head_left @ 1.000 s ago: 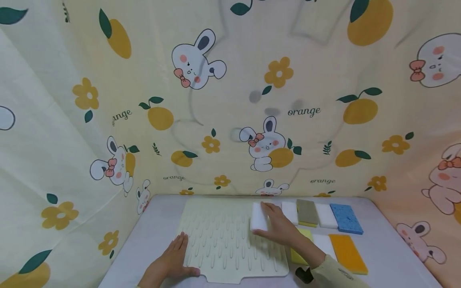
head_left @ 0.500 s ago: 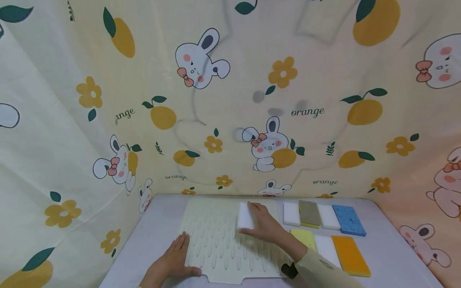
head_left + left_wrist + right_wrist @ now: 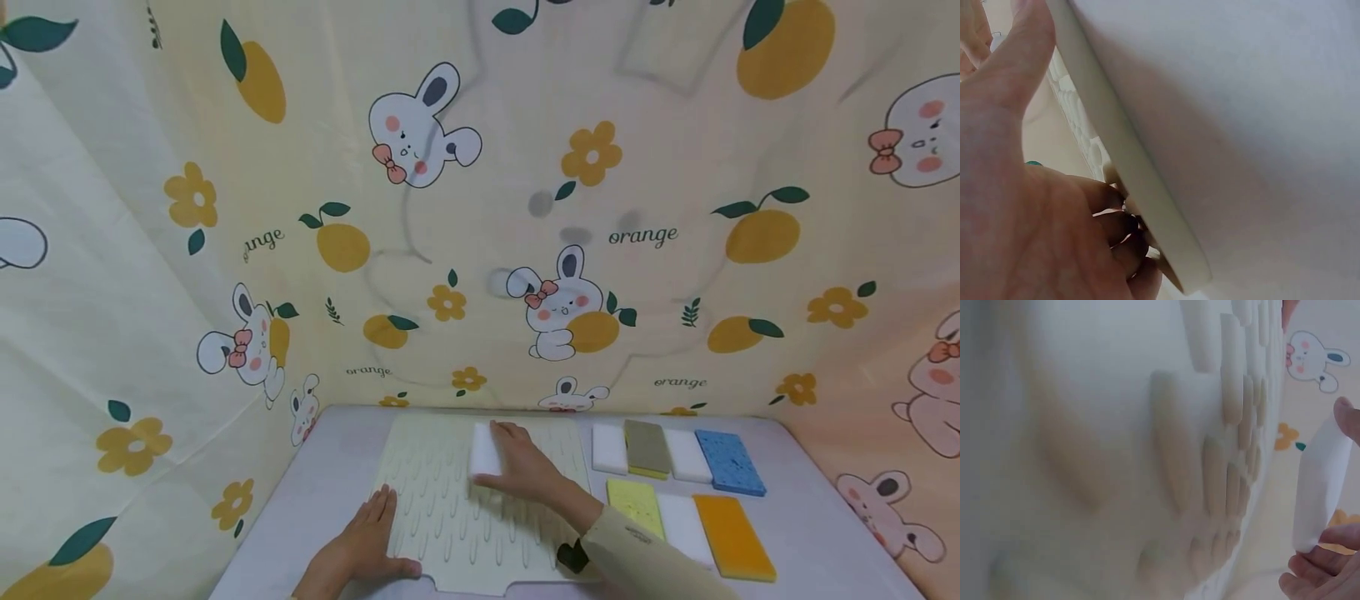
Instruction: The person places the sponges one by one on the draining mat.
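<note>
Rabbit-print curtain (image 3: 480, 208) behind pale surface (image 3: 300, 483) | right hand (image 3: 528, 475) grips white sponge (image 3: 484, 450) over ribbed board (image 3: 420, 442), lower centre of head view | left hand (image 3: 363, 542) outstretched at board's left edge | blue sponge (image 3: 730, 461), orange sponge (image 3: 735, 537): lower right

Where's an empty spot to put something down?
The table is bare left of the ridged board, beside the left hand, and in a strip right of the blue pad and orange pad. Between that strip and the board it's crowded: two rows of pads. Over the board, the right hand holds a white pad.
</note>
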The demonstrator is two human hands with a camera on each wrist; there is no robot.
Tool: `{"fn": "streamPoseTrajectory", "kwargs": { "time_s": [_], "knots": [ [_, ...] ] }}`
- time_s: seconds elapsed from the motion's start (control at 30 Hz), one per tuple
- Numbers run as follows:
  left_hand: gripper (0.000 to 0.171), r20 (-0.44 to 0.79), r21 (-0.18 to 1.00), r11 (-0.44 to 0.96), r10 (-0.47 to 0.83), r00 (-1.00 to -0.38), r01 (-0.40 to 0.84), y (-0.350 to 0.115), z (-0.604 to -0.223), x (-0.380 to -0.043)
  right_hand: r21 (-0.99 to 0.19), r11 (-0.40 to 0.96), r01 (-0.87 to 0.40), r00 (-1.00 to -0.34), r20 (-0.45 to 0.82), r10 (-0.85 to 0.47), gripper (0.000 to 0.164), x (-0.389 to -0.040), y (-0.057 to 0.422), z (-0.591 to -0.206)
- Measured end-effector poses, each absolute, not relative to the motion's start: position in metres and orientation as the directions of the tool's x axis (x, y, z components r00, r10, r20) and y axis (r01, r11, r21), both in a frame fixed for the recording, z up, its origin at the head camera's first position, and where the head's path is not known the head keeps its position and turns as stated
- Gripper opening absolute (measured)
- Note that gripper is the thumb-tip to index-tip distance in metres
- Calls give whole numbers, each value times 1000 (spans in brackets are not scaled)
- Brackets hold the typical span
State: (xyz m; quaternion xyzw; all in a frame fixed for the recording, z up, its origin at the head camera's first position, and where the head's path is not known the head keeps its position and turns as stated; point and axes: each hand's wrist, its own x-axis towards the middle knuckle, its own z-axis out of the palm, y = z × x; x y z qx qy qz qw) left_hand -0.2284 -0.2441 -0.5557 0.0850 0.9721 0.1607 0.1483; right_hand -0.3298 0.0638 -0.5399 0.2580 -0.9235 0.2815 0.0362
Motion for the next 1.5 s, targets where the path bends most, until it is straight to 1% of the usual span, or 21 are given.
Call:
{"fn": "streamPoseTrajectory", "kwargs": {
  "time_s": [0.33, 0.57, 0.73, 0.9, 1.0, 1.17, 1.33, 1.4, 1.5],
  "knots": [
    [142, -250, 396, 907, 259, -933, 146, -247, -555, -228, -544, 668, -508, -854, 218, -472, 116, -343, 41, -543],
    [137, -262, 368, 918, 252, -931, 145, -247, -557, -229, -605, 627, -491, -855, 196, -480, 116, -349, 26, -547],
    [138, -230, 370, 914, 262, -937, 165, -248, -561, -230, -659, 608, -441, -874, 163, -457, 116, -352, 16, -550],
    [144, -199, 399, 898, 281, -939, 184, -254, -573, -234, -688, 605, -400, -886, 121, -448, 116, -358, 6, -552],
    [150, -205, 413, 894, 276, -939, 173, -254, -574, -234, -705, 611, -360, -896, 79, -436, 116, -361, 0, -552],
    [144, -256, 372, 917, 248, -934, 141, -248, -561, -231, -742, 589, -320, -904, 52, -425, 112, -367, -9, -551],
    [135, -251, 349, 928, 230, -940, 134, -245, -556, -228, -755, 570, -325, -901, 64, -429, 109, -370, -18, -554],
    [135, -248, 350, 927, 228, -942, 132, -245, -556, -228, -753, 572, -325, -901, 63, -429, 110, -371, -22, -556],
    [140, -244, 358, 922, 245, -938, 148, -246, -562, -230, -756, 572, -319, -903, 58, -427, 111, -373, -27, -558]
  ]
}}
